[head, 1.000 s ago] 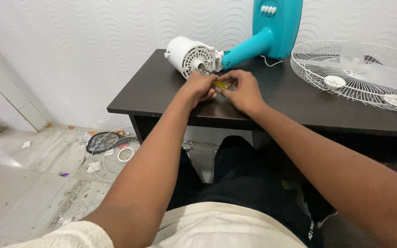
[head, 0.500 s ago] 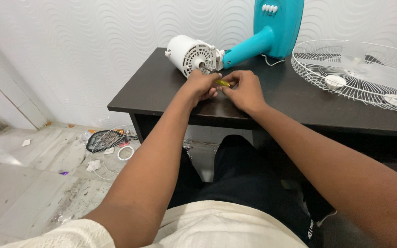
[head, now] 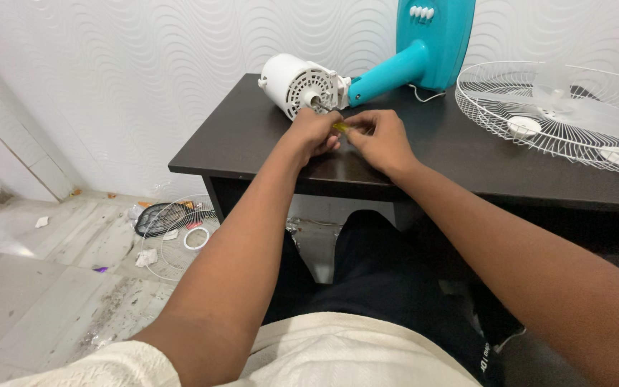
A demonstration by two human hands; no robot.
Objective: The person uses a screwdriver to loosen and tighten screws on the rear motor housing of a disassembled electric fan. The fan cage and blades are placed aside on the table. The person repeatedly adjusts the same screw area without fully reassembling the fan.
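**Hands closing on a small yellow tool at the fan motor**

Both hands are working together near the front edge of the bench (head: 252, 136), just in front of the white fan motor (head: 301, 84). Compared with the two earlier views, the hands are holding almost the same place; only the fingers are shifting slightly, suggesting fine work continuing rather than a new step. The left hand (head: 314, 132) is curling closed around the small yellow tool (head: 340, 127), while the right hand (head: 381, 140) is pinching its other end. The teal fan stand (head: 424, 43) is lying toward the back edge, and the white wire guard (head: 560, 115) is resting at the right end.
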